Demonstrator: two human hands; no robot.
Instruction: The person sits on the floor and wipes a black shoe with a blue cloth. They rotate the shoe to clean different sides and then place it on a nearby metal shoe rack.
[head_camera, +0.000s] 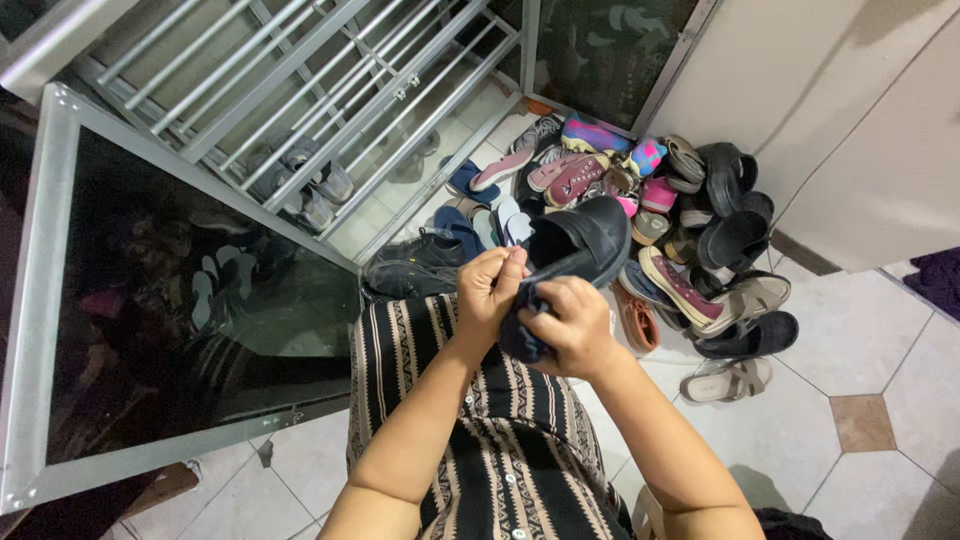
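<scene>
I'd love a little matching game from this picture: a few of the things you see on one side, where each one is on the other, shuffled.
Things:
1. black shoe
2. dark cloth
3. beige sandal
4. grey sneakers

Places:
A. alone on the white tiles, beside the pile
B. bunched in the right hand
C. behind the metal bars
D. held up in front of the pile, left hand at its edge

Pairs: 1-D, 2-B, 3-A, 4-C

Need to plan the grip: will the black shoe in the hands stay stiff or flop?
The black shoe probably holds its shape: its opening stays round while held. The dark cloth under the right hand looks floppy and bunched. Left hand pinches its edge, so likely light.
</scene>
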